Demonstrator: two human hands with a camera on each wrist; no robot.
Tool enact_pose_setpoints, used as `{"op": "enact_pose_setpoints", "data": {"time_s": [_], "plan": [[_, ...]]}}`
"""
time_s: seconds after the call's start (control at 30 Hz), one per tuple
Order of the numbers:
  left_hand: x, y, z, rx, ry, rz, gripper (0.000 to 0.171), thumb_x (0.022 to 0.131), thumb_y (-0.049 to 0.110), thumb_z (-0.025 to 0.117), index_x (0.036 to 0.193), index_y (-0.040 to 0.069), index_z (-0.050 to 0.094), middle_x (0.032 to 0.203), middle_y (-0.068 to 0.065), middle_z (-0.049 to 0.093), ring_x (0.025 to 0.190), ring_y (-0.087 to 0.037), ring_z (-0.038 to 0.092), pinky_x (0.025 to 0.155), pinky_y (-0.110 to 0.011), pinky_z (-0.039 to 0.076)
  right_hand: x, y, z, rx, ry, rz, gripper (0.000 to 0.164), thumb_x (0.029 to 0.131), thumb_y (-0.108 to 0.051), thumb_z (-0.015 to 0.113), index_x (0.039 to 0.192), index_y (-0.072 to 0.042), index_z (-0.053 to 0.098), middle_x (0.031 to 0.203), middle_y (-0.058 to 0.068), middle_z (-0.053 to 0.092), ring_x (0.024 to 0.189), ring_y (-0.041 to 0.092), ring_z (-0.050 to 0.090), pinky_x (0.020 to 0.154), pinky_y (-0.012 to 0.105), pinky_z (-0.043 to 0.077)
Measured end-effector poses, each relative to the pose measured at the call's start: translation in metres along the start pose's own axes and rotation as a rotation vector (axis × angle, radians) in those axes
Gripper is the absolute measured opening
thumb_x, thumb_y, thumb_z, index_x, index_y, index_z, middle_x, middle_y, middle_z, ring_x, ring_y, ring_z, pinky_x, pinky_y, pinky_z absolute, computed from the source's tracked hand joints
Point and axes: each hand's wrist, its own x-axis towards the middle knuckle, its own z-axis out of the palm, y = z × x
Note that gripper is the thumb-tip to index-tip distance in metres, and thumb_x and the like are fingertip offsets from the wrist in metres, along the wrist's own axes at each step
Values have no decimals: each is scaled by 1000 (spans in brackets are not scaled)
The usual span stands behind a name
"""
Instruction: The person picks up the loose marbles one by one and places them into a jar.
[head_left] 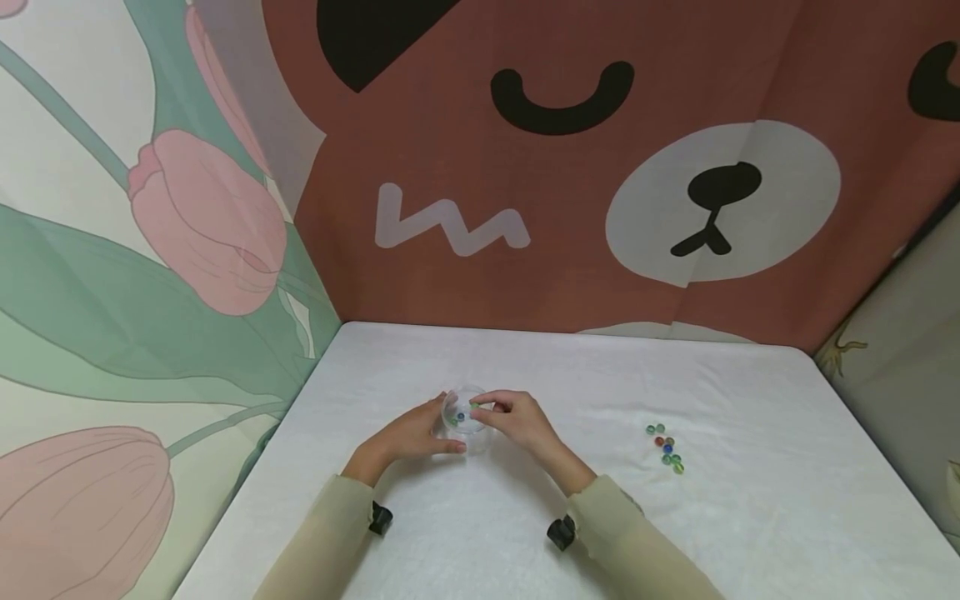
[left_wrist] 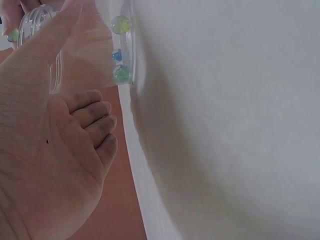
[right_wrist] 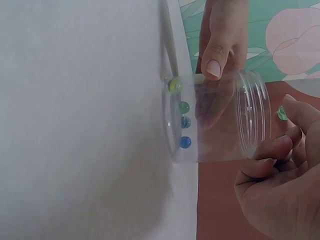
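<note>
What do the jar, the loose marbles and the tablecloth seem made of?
Jar: clear, glossy plastic or possibly glass; the left hand shows through it.
Loose marbles: probably glass, shiny, tinted and translucent.
Tablecloth: likely fabric, matte white, with soft creases.

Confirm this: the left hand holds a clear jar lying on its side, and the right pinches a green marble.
Not quite: the clear jar stands upright, as the head view shows. The left hand holds it and the right hand pinches a green marble.
</note>
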Motion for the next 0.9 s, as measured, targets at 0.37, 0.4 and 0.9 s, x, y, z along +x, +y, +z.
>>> {"op": "enact_pose_setpoints", "data": {"time_s": [0.37, 0.4, 0.9], "plan": [[0, 1, 0, -9, -1, -4, 107, 85, 57, 76, 162, 7, 22, 167, -15, 21, 153, -34, 25, 121, -57, 26, 8, 2, 7, -15, 22, 27, 20, 90, -23, 78, 108, -14, 80, 64, -6, 47, 61, 10, 40, 52, 21, 32], [0, 1, 0, -8, -1, -6, 107, 85, 57, 76, 162, 7, 21, 167, -15, 21, 153, -34, 25, 121, -56, 26, 8, 2, 7, -16, 21, 29, 21, 91, -23, 78, 109, -13, 80, 64, -5, 47, 61, 11, 40, 52, 22, 32], [-2, 3, 0, 6, 1, -9, 107, 86, 57, 75, 161, 3, 22, 166, -17, 22, 152, -36, 26, 120, -58, 28, 8, 3, 7, -16, 12, 17, 40, 90, -31, 79, 126, -14, 73, 62, -6, 45, 56, 9, 36, 48, 22, 29]]}}
